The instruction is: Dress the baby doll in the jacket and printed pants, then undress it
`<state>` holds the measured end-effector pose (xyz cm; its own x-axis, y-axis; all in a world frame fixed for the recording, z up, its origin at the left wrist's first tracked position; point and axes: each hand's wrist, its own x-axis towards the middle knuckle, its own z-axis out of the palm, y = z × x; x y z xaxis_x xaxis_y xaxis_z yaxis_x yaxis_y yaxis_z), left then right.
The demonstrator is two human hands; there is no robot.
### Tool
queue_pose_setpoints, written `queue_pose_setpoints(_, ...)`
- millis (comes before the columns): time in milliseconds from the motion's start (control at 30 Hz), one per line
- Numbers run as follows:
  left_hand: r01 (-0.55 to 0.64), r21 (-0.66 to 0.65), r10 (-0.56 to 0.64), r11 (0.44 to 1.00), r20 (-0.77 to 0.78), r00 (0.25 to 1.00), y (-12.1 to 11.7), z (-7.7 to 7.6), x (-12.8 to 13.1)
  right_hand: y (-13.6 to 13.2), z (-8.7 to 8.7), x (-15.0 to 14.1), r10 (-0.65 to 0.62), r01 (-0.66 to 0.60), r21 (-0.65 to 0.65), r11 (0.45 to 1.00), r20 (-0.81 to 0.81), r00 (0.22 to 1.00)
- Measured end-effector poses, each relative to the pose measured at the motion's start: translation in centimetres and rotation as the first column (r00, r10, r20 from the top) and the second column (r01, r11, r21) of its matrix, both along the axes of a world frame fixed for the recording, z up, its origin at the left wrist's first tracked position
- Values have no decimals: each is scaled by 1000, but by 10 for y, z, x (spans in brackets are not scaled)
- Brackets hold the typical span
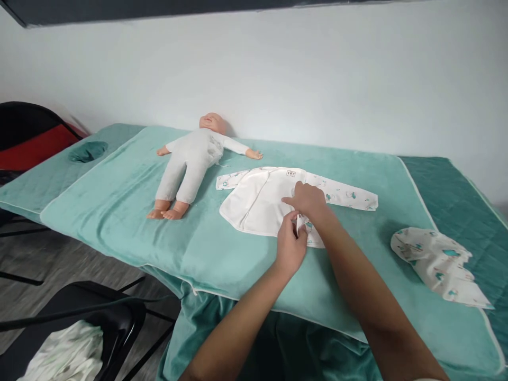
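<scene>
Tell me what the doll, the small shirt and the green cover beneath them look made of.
Doll: smooth, faintly glossy head, likely vinyl; body apparently matte cloth, one side fuzzy. Shirt: matte fabric, perhaps cotton knit, judging by its limp, flat lie. Cover: plush, maybe velvet, from its soft sheen and creases.

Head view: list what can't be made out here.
All in the head view:
White top: partly covered by the right hand.
Left hand: its own curl hides any pinched fabric.
Neck label: print too small.
Cloth on black chair: cut off by bottom edge.
</scene>
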<state>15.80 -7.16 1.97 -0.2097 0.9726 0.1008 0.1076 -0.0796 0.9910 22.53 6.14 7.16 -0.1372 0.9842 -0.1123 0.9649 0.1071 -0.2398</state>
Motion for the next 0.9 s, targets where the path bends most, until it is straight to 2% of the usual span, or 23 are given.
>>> queue_pose_setpoints(133, -11, 18, 12, 1000, -90, 996, -1, 3, -1, 2, -7, 4, 3, -2, 56, 998, -13, 1000)
queue_pose_setpoints(200, 6, 38, 0, 999, -155, 988, -1, 5, -1, 4, -10, 15, -22, 29, 61, 998, -118, 993)
queue_pose_setpoints(233, 14, 58, -3, 998, -186, 983, -1, 5, -1, 6, -12, 22, -42, 57, 60, 997, -224, 974)
queue_pose_setpoints(267, 22, 84, -4, 996, -216, 976, -1, 5, 0, 9, -14, 29, -75, 99, 50, 994, -360, 930)
queue_pose_setpoints(300, 34, 117, -4, 993, -247, 969, -2, 5, 1, 13, -15, 36, -118, 153, 26, 988, -511, 852)
queue_pose_setpoints(367, 79, 209, -9, 975, -318, 948, -3, 3, 7, 20, -17, 51, -207, 256, -47, 966, -737, 643)
queue_pose_setpoints(433, 156, 318, -17, 935, -400, 917, -4, 2, 17, 24, -16, 64, -263, 325, -104, 940, -828, 495)
queue_pose_setpoints(500, 249, 392, -28, 886, -490, 871, -4, 2, 29, 26, -14, 77, -278, 361, -113, 926, -851, 445)
queue_pose_setpoints(567, 339, 392, -48, 855, -591, 805, -2, 4, 42, 26, -12, 91, -296, 402, -107, 909, -846, 444)
queue_pose_setpoints(700, 493, 322, -108, 808, -742, 662, 1, 9, 55, 31, -16, 120, -357, 513, -57, 856, -784, 508)
queue_pose_setpoints(833, 555, 321, -152, 768, -750, 644, -2, 10, 51, 34, -21, 135, -291, 516, 62, 854, -765, 574)
queue_pose_setpoints(900, 583, 311, -172, 751, -760, 627, -5, 10, 48, 30, -18, 133, -204, 439, 137, 888, -737, 644)
